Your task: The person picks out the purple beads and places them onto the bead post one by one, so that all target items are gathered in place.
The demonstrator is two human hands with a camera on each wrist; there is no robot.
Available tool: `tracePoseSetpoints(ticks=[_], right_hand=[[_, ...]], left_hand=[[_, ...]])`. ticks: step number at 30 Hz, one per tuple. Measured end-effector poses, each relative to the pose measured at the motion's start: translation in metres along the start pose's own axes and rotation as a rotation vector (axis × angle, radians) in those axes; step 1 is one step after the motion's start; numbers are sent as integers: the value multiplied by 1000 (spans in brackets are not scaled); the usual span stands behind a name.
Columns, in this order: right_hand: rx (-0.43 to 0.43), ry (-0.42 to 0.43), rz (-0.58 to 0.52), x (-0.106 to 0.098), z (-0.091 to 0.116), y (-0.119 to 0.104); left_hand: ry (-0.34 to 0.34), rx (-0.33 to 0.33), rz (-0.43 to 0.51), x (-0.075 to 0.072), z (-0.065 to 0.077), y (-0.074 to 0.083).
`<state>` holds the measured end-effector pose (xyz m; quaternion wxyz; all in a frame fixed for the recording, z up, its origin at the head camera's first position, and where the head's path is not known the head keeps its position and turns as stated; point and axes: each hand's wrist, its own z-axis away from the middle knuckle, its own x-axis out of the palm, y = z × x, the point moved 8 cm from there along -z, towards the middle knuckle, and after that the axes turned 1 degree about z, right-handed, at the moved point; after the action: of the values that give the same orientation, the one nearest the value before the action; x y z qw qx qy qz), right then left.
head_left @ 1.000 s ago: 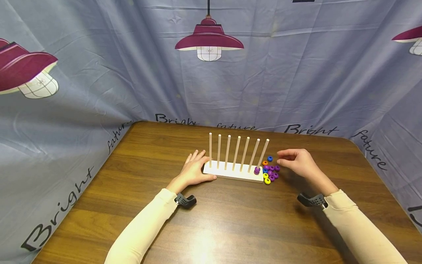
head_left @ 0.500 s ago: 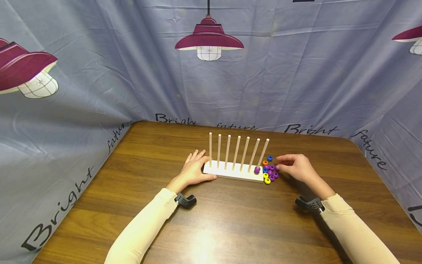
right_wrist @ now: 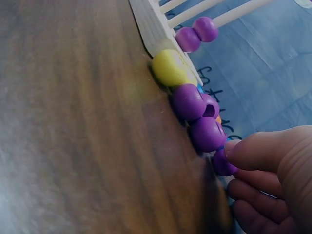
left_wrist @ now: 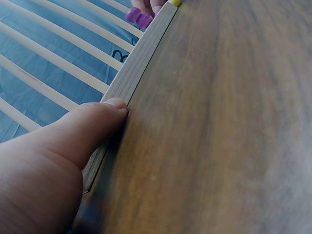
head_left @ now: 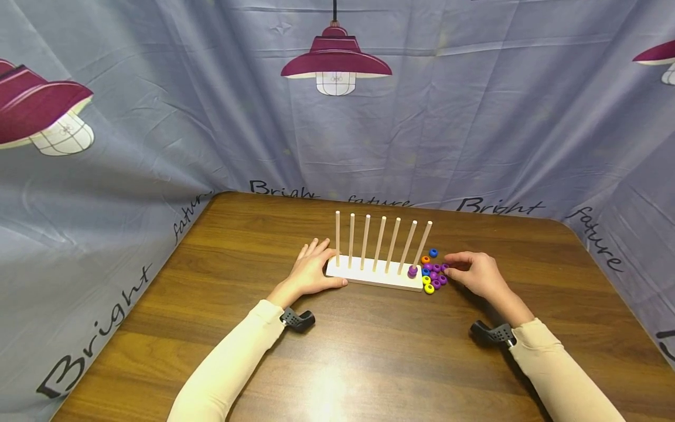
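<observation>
A pale wooden peg rack (head_left: pixel 374 274) with several upright pegs stands on the table, two purple beads (head_left: pixel 413 271) stacked on its rightmost peg. My left hand (head_left: pixel 311 271) grips the rack's left end, thumb along the front edge and index finger at the back; the left wrist view shows that thumb (left_wrist: pixel 97 119) against the base. Beyond the rack's right end, my right hand (head_left: pixel 477 272) pinches a purple bead (right_wrist: pixel 223 163) at the outer side of a loose bead cluster. Its thumb (right_wrist: pixel 258 148) lies on the near side of the bead, the other fingers curled behind.
Around the rack's right end lie several purple beads (head_left: pixel 436 284), yellow beads (head_left: pixel 429 289), an orange bead (head_left: pixel 425 259) and blue beads (head_left: pixel 433 252). The brown wooden table (head_left: pixel 337 351) ends at a grey-blue curtain (head_left: pixel 337 146) printed with lamps and lettering.
My right hand has come down and toward me, and its thumb and fingers have closed on the outer purple bead. The left hand and the rack have stayed in place.
</observation>
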<state>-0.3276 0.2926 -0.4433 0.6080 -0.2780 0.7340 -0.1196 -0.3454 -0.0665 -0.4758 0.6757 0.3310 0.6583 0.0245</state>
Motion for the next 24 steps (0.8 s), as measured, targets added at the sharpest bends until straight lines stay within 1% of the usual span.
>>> tracePoseSetpoints(ticks=[7,17,24], right_hand=[[-2,53,11,2,3,1],[0,72,22,7,5,4],[-35,81,58,6,7,3]], left_hand=[[0,3,1,0,0,0],[11,8,4,-1,1,1],[20,11,6,-2,1,3]])
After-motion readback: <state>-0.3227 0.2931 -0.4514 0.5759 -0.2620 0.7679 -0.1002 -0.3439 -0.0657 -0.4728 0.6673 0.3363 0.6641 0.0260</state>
